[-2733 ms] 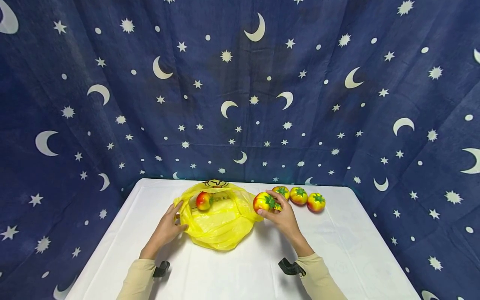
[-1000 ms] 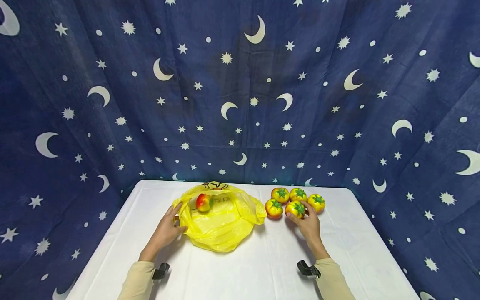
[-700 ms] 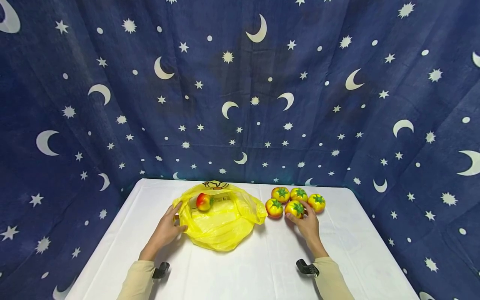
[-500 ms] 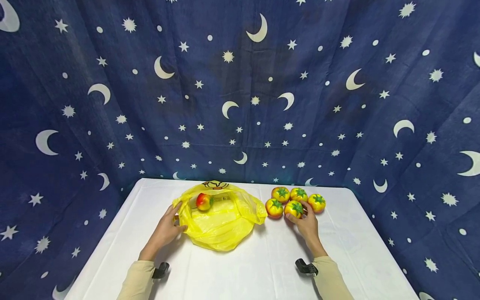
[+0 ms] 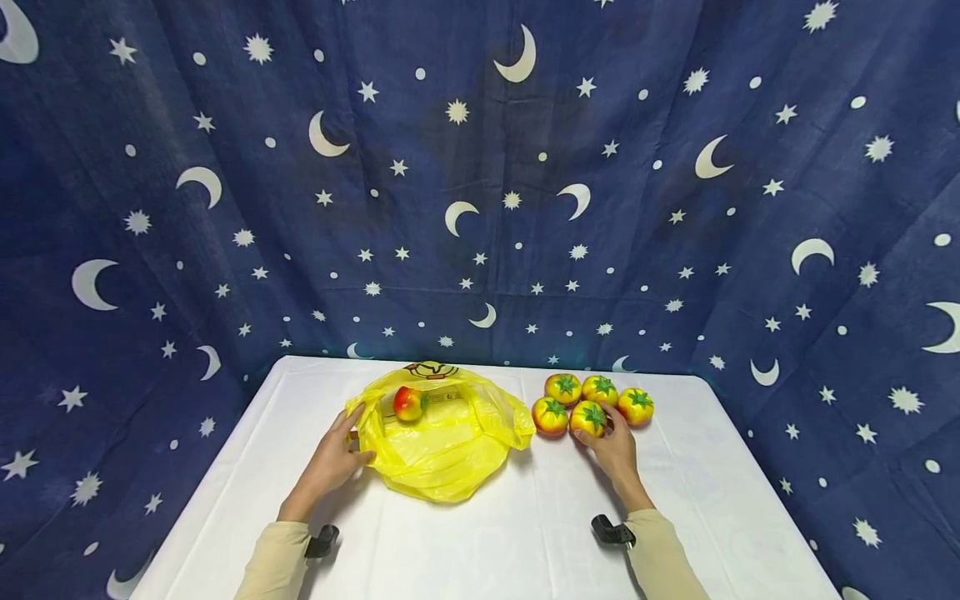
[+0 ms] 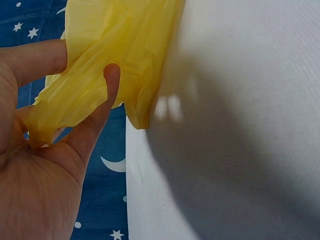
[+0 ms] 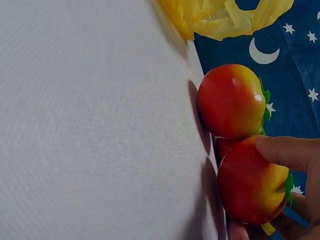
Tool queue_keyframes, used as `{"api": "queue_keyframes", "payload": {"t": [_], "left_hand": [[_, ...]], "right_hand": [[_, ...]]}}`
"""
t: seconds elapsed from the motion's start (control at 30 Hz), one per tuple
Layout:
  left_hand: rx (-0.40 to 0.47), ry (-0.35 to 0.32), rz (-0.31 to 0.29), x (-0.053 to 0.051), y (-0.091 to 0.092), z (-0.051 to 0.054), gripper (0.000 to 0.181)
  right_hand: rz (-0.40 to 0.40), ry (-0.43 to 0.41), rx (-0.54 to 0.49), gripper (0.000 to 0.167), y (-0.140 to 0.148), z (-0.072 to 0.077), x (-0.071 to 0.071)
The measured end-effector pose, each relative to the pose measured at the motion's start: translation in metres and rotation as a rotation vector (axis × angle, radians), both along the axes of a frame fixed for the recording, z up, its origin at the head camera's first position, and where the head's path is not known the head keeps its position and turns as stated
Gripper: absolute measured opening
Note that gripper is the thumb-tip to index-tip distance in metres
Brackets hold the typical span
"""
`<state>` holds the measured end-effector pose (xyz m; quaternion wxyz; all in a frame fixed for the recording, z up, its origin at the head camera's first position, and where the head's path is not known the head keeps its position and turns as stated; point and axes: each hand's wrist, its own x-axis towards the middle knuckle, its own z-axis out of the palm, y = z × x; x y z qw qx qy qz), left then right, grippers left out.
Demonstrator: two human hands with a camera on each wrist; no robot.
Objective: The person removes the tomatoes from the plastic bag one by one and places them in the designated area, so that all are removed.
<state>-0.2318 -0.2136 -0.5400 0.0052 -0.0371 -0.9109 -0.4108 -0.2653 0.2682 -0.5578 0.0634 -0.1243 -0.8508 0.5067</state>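
Observation:
A yellow plastic bag [image 5: 442, 467] lies with its mouth spread towards the head camera, and one red-and-yellow toy tomato [image 5: 408, 404] shows inside it. My left hand [image 5: 333, 454] holds the bag's left edge, its thumb and fingers around the thin plastic [image 6: 110, 55]. To the right of the bag, my right hand [image 5: 615, 446] grips another toy tomato [image 5: 588, 418] with green leaves on top. The right thumb lies on that tomato [image 7: 250, 185] in the right wrist view. Beside it sits a further toy tomato [image 7: 232, 100]; several cluster together.
Behind the held one stand toy tomatoes at the back [image 5: 562, 388] and at the right [image 5: 636, 407]. A white cloth covers the table [image 5: 465, 550]. A dark blue curtain [image 5: 420, 317] with moons and stars hangs right behind the table's far edge.
From 2.7 s ago, my right hand has shifted right, from the bag's right edge to the cluster of toy tomatoes. In the last half second both hands have barely moved.

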Motion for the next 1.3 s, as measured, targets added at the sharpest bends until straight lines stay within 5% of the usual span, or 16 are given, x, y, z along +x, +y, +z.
{"api": "queue_keyframes", "payload": {"t": [0.8,1.1,1.3], "left_hand": [[-0.023,0.009,-0.006,0.002,0.002,-0.001,0.089],[-0.013,0.004,0.004,0.002,0.002,0.002,0.089],[0.006,0.003,0.001,0.001,0.002,0.001,0.089]], "right_hand": [[-0.03,0.065,0.02,0.073,0.002,0.0,0.004],[-0.045,0.163,-0.065,0.075,0.0,0.019,0.006],[-0.048,0.274,-0.098,0.069,-0.009,0.045,0.009]]}}
